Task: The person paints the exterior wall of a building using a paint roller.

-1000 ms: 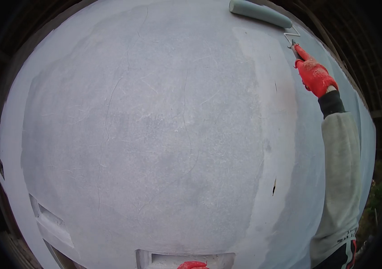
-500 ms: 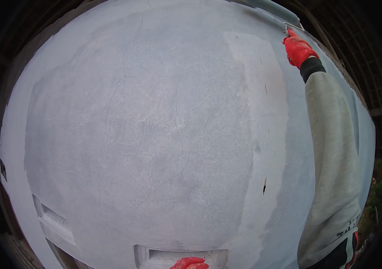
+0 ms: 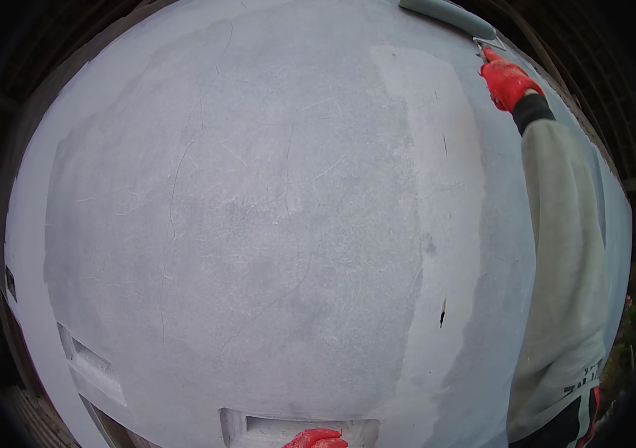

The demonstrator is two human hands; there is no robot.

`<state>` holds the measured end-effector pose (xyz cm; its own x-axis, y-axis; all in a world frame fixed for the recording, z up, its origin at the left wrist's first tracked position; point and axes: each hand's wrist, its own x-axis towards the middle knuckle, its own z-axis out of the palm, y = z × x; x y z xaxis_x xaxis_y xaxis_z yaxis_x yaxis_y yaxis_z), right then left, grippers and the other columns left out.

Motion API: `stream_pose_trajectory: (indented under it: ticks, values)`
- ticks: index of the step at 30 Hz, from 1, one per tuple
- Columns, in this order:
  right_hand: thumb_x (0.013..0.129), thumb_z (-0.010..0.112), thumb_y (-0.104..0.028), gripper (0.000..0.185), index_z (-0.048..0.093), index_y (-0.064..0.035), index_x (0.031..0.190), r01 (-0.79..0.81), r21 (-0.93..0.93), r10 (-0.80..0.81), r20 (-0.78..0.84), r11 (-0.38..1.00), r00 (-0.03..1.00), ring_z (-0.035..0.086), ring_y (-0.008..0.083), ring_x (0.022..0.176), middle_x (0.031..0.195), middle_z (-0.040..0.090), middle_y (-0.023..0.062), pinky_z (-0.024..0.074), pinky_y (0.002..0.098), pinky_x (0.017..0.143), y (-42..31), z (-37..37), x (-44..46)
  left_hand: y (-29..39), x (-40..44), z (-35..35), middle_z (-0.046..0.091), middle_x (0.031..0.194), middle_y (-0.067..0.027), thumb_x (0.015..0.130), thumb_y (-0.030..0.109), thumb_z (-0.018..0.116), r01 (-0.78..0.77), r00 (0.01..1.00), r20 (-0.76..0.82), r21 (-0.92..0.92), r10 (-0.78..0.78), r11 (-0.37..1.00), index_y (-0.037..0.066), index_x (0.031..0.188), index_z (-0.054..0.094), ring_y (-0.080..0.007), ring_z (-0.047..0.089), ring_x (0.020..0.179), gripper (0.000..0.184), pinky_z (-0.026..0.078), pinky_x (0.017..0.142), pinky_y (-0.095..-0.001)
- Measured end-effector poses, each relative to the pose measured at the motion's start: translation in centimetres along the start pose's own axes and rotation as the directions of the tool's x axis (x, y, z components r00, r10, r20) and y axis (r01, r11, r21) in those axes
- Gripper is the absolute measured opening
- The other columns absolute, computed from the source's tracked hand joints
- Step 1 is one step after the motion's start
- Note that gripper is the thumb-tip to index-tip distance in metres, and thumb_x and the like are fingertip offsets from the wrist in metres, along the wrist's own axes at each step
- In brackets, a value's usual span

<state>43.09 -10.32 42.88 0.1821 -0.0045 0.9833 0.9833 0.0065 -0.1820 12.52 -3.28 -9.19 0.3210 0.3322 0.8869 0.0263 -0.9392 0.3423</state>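
Note:
At the top right, my right hand (image 3: 510, 82), in a red glove, is closed around the handle of a paint roller (image 3: 449, 16). The roller's long grey-blue sleeve lies along the upper part of a pale whitewashed wall (image 3: 243, 224), and its wire frame shows just beyond my fingers. Only the top of my left hand (image 3: 316, 439), also red-gloved, appears at the bottom edge, in front of a recess (image 3: 299, 424) in the wall. Its visible fingers are curled together, and whatever they hold is hidden below the frame.
A lighter vertical band (image 3: 441, 224) with a dark narrow hole (image 3: 443, 313) runs down the wall's right side. Fine cracks cross the middle. Another recess (image 3: 90, 357) sits at lower left. Dark roof timbers (image 3: 549, 45) border the top right, and greenery (image 3: 635, 321) shows at far right.
My right hand and forearm have shifted slightly right and down in view. More of the roller sleeve shows along the top of the wall. My left hand looks unchanged.

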Motion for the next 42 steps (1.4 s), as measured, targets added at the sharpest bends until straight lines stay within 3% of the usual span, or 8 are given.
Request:
stream_pose_trajectory:
  ticks: [4,8,16,23,29,33,38,42]
  values:
    - [0.098,0.046,-0.027,0.039,0.048,-0.0216,0.136,0.058,-0.071,-0.059,-0.016,0.996,0.998,0.047,0.0178,0.050,0.067,0.051,0.0047,0.0396,0.0337,0.047,0.0,1.1,0.2,0.3,0.0,0.1,0.061,0.105,-0.0154,0.085,0.012,0.065,0.005,0.999,-0.040,0.029,-0.004,1.000,0.006,0.101,0.062,-0.0360,0.062,0.093,0.017,0.051,0.078,-0.0402]
    - [0.098,0.046,-0.026,0.038,0.049,-0.0208,0.135,-0.013,0.195,0.019,-0.027,0.981,0.999,0.047,0.0183,0.050,0.067,0.052,0.0050,0.0396,0.0340,0.047,-0.3,1.6,-3.8,-0.1,-0.7,0.2,0.061,0.104,-0.0150,0.085,0.012,0.066,0.001,0.998,-0.058,0.032,0.001,0.999,0.006,0.101,0.062,-0.0356,0.062,0.093,0.017,0.051,0.078,-0.0397]
    - [0.097,0.048,-0.028,0.035,0.052,-0.0195,0.131,0.197,0.000,-0.196,-0.016,0.981,0.980,0.047,0.0173,0.051,0.067,0.052,0.0046,0.0402,0.0334,0.048,-4.2,5.3,-0.3,-1.7,-1.9,0.8,0.061,0.104,-0.0170,0.084,0.010,0.066,-0.019,0.997,-0.079,0.034,0.022,0.999,0.005,0.101,0.062,-0.0364,0.061,0.093,0.017,0.051,0.078,-0.0401]
    - [0.097,0.050,-0.030,0.033,0.054,-0.0183,0.128,0.197,0.165,-0.198,-0.008,0.966,0.980,0.047,0.0164,0.051,0.068,0.052,0.0043,0.0408,0.0330,0.049,-7.1,6.9,-7.1,-2.2,-7.2,-1.1,0.061,0.104,-0.0175,0.084,0.011,0.065,0.013,0.996,-0.084,0.054,-0.009,0.998,0.005,0.101,0.062,-0.0364,0.062,0.091,0.018,0.052,0.076,-0.0405]
    - [0.097,0.051,-0.031,0.032,0.056,-0.0173,0.125,0.254,0.309,-0.276,0.029,0.917,0.961,0.047,0.0156,0.052,0.068,0.053,0.0040,0.0413,0.0326,0.050,-14.1,8.9,-11.1,-1.9,-9.3,-4.8,0.061,0.101,-0.0163,0.084,0.010,0.064,0.034,0.992,-0.127,0.078,-0.024,0.996,0.004,0.101,0.062,-0.0362,0.063,0.088,0.018,0.052,0.072,-0.0401]
    - [0.097,0.052,-0.032,0.032,0.057,-0.0166,0.124,0.283,0.418,-0.333,0.051,0.863,0.942,0.047,0.0151,0.052,0.068,0.053,0.0038,0.0416,0.0323,0.050,-18.8,10.6,-13.5,0.2,-9.3,-8.3,0.061,0.100,-0.0165,0.084,0.009,0.064,0.134,0.982,-0.149,0.116,-0.116,0.984,0.004,0.101,0.061,-0.0367,0.062,0.088,0.018,0.052,0.073,-0.0401]
    - [0.096,0.054,-0.034,0.031,0.059,-0.0158,0.121,0.222,0.562,-0.336,0.107,0.797,0.936,0.047,0.0145,0.053,0.068,0.053,0.0035,0.0420,0.0320,0.051,-22.1,12.9,-17.2,0.6,-7.4,-11.7,0.060,0.103,-0.0174,0.084,0.008,0.064,0.062,0.984,-0.177,0.157,-0.033,0.986,0.004,0.104,0.060,-0.0379,0.062,0.089,0.020,0.051,0.075,-0.0400]
    - [0.096,0.055,-0.035,0.031,0.060,-0.0151,0.120,0.009,0.736,-0.202,0.175,0.677,0.964,0.047,0.0140,0.053,0.069,0.053,0.0034,0.0424,0.0317,0.051,-23.2,14.6,-19.0,1.4,-2.9,-14.5,0.061,0.109,-0.0171,0.087,0.013,0.066,0.021,0.973,-0.229,0.194,0.024,0.981,0.006,0.112,0.060,-0.0326,0.063,0.098,0.027,0.051,0.080,-0.0407]
